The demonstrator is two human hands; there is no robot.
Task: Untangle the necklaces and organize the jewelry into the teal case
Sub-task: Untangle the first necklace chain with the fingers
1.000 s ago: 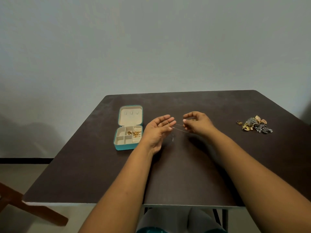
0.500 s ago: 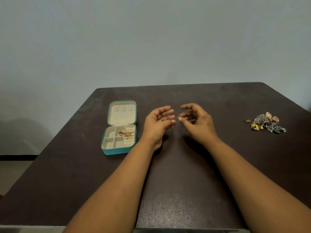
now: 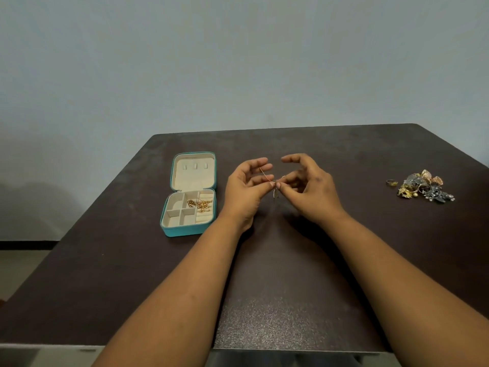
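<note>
Fingers (image 3: 272, 183) of the left hand (image 3: 244, 190) and right hand (image 3: 312, 192) pinch a thin necklace (image 3: 266, 176) just right of the open teal case (image 3: 191, 197) (gold chain inside); a jewelry pile (image 3: 423, 188) lies far right of the case on the dark table (image 3: 291, 300), by a grey wall (image 3: 238, 62).

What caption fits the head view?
Both hands pinch a thin chain between an open teal case and loose jewelry.

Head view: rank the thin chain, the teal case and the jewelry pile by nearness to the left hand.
1. Thin chain: pinched in the left hand, between both hands.
2. Teal case: open, just left of that hand.
3. Jewelry pile: far right, beyond the right hand.
</note>
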